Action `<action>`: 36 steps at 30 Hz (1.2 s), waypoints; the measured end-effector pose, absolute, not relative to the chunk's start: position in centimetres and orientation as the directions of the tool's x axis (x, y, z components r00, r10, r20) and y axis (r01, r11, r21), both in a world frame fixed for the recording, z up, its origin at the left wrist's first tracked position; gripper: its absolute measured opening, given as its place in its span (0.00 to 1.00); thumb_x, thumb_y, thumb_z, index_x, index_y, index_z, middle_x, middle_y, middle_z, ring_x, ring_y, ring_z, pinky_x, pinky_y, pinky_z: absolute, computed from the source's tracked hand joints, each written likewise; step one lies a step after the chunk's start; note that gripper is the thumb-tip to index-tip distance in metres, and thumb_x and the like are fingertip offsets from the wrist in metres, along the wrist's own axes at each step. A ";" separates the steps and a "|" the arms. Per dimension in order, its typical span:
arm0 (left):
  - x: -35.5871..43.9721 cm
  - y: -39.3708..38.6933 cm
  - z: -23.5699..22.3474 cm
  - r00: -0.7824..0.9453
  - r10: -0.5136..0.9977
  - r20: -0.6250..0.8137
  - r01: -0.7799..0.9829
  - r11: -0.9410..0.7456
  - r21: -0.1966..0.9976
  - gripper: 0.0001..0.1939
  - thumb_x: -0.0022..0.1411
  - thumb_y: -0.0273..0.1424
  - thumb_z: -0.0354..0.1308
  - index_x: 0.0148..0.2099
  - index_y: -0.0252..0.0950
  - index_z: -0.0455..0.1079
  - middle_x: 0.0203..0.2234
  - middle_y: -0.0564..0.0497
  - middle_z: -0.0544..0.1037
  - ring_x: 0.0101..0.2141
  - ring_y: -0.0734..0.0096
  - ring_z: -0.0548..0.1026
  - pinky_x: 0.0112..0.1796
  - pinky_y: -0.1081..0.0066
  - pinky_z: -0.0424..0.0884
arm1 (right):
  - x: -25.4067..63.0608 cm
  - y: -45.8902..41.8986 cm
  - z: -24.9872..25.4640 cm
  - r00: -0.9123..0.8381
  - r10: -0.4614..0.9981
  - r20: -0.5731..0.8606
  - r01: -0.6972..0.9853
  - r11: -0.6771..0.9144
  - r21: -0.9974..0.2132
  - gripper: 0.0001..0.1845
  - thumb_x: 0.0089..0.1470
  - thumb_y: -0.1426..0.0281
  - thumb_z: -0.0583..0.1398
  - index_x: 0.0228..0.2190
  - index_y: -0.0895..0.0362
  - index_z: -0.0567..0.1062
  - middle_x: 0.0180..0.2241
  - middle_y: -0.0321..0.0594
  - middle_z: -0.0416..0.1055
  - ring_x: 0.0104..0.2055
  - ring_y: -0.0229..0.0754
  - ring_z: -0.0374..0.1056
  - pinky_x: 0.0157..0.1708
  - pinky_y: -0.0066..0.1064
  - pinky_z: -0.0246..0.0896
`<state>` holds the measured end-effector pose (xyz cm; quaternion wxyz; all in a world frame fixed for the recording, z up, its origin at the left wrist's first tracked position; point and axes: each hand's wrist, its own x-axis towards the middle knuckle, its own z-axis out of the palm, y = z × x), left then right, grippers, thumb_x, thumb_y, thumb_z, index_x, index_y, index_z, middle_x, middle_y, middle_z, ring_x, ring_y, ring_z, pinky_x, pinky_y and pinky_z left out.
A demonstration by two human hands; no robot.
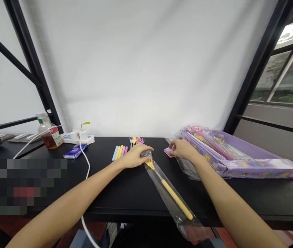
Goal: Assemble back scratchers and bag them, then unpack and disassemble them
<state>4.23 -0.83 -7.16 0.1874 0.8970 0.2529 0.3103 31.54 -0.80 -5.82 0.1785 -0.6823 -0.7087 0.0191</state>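
Clock positions are read from the left hand [134,156] as the dial centre. The back scratcher [176,198] lies inside a clear bag [173,206], its handle extending toward 5 o'clock. Finish: pale yellow throughout except for a thin silvery rod between the pronged claw and the long, round-ended handle. The left hand is nearly closed, thumb and fingers pinching the bag's crumpled end just beyond the claw. At 3 o'clock, the right hand [181,150] is partly closed, its bent fingertips on a pink card [168,152]. Other claws [136,140]: 12 o'clock. Coloured handles [120,153]: 9 o'clock. Purple box [262,172]: 3 o'clock, beyond the right hand.
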 end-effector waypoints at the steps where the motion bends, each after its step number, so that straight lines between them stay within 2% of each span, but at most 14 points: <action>1: 4.2 -0.8 -7.1 0.675 0.563 0.478 0.340 -0.811 0.475 0.18 0.63 0.35 0.59 0.55 0.41 0.72 0.51 0.46 0.76 0.53 0.56 0.71 0.56 0.58 0.62 | 31.5 -0.7 -5.9 -0.005 0.974 0.225 0.959 0.069 -0.276 0.13 0.41 0.67 0.70 0.33 0.55 0.80 0.31 0.44 0.77 0.34 0.46 0.73 0.34 0.31 0.61; 4: 3.9 -0.4 -7.0 0.636 0.573 0.518 0.350 -0.812 0.467 0.19 0.62 0.33 0.59 0.56 0.42 0.72 0.50 0.46 0.77 0.49 0.57 0.73 0.54 0.58 0.65 | 31.7 -0.4 -6.1 -0.001 0.976 0.218 0.955 0.066 -0.290 0.14 0.40 0.67 0.70 0.34 0.55 0.80 0.30 0.43 0.77 0.33 0.45 0.73 0.33 0.30 0.61; 8: 3.5 0.3 -7.1 0.554 0.615 0.561 0.319 -0.779 0.540 0.17 0.58 0.28 0.60 0.51 0.40 0.74 0.46 0.46 0.78 0.38 0.64 0.76 0.44 0.64 0.72 | 31.9 -0.1 -6.3 0.008 0.978 0.207 0.948 0.058 -0.312 0.16 0.39 0.67 0.70 0.34 0.55 0.80 0.30 0.42 0.77 0.34 0.46 0.73 0.32 0.30 0.60; 11: 3.6 0.6 -7.3 0.516 0.637 0.572 0.303 -0.761 0.574 0.14 0.58 0.28 0.59 0.48 0.38 0.75 0.39 0.47 0.78 0.34 0.67 0.76 0.39 0.67 0.74 | 31.9 -0.1 -6.3 0.010 0.981 0.193 0.939 0.057 -0.339 0.18 0.37 0.67 0.71 0.35 0.56 0.79 0.28 0.40 0.77 0.32 0.45 0.73 0.30 0.29 0.60; 13: 3.7 0.6 -7.4 0.511 0.637 0.578 0.308 -0.763 0.569 0.12 0.59 0.29 0.59 0.47 0.38 0.74 0.34 0.49 0.78 0.33 0.67 0.77 0.39 0.68 0.74 | 31.7 -0.2 -6.2 0.008 0.982 0.191 0.931 0.063 -0.360 0.20 0.37 0.68 0.71 0.36 0.56 0.79 0.27 0.39 0.77 0.31 0.44 0.73 0.30 0.29 0.60; 18: 3.7 0.4 -6.9 0.500 0.627 0.597 0.375 -0.779 0.503 0.11 0.64 0.29 0.53 0.47 0.38 0.73 0.31 0.50 0.78 0.32 0.67 0.76 0.38 0.68 0.72 | 31.1 -0.9 -5.5 -0.019 0.981 0.192 0.900 0.100 -0.424 0.17 0.38 0.72 0.69 0.34 0.58 0.78 0.25 0.37 0.76 0.28 0.41 0.71 0.29 0.29 0.60; 21: 3.7 -0.1 -6.3 0.545 0.572 0.613 0.399 -0.820 0.410 0.15 0.64 0.23 0.47 0.40 0.38 0.75 0.31 0.50 0.77 0.34 0.67 0.75 0.40 0.68 0.69 | 30.8 -1.2 -4.9 -0.041 0.982 0.186 0.875 0.125 -0.467 0.13 0.41 0.71 0.68 0.33 0.59 0.77 0.23 0.36 0.76 0.26 0.40 0.70 0.28 0.28 0.60; 24: 3.7 -0.5 -5.9 0.548 0.556 0.625 0.401 -0.830 0.386 0.18 0.59 0.19 0.45 0.33 0.37 0.76 0.33 0.48 0.77 0.37 0.66 0.74 0.42 0.67 0.69 | 30.3 -1.6 -4.3 -0.102 0.973 0.205 0.796 0.204 -0.569 0.12 0.44 0.63 0.67 0.29 0.59 0.78 0.23 0.39 0.76 0.27 0.41 0.70 0.28 0.29 0.61; 26: 3.8 -0.6 -5.9 0.535 0.570 0.623 0.390 -0.821 0.416 0.16 0.56 0.19 0.48 0.34 0.36 0.77 0.35 0.48 0.78 0.37 0.66 0.75 0.41 0.67 0.70 | 29.7 -2.2 -3.8 -0.166 0.954 0.250 0.690 0.293 -0.662 0.17 0.46 0.57 0.66 0.29 0.60 0.79 0.25 0.41 0.77 0.29 0.43 0.71 0.28 0.30 0.62; 29: 4.0 -0.5 -6.3 0.532 0.600 0.598 0.312 -0.795 0.521 0.18 0.53 0.19 0.54 0.44 0.36 0.76 0.39 0.47 0.79 0.38 0.65 0.77 0.41 0.67 0.73 | 28.7 -3.1 -3.1 -0.255 0.901 0.352 0.535 0.434 -0.725 0.21 0.50 0.54 0.64 0.34 0.59 0.81 0.33 0.43 0.79 0.36 0.47 0.73 0.35 0.33 0.65; 33: 4.2 -0.3 -6.8 0.510 0.689 0.514 0.189 -0.674 0.714 0.17 0.56 0.24 0.58 0.50 0.34 0.73 0.42 0.44 0.79 0.41 0.62 0.79 0.43 0.65 0.75 | 27.4 -3.9 -2.8 -0.332 0.815 0.475 0.377 0.576 -0.726 0.18 0.54 0.58 0.63 0.42 0.56 0.79 0.41 0.44 0.79 0.42 0.49 0.74 0.43 0.40 0.67; 36: 4.3 0.0 -6.9 0.477 0.746 0.464 0.123 -0.579 0.806 0.14 0.60 0.32 0.60 0.47 0.34 0.73 0.39 0.44 0.80 0.40 0.60 0.80 0.42 0.64 0.76 | 26.6 -4.1 -3.0 -0.339 0.757 0.558 0.366 0.653 -0.664 0.14 0.54 0.61 0.64 0.39 0.56 0.77 0.37 0.42 0.78 0.39 0.46 0.74 0.41 0.38 0.67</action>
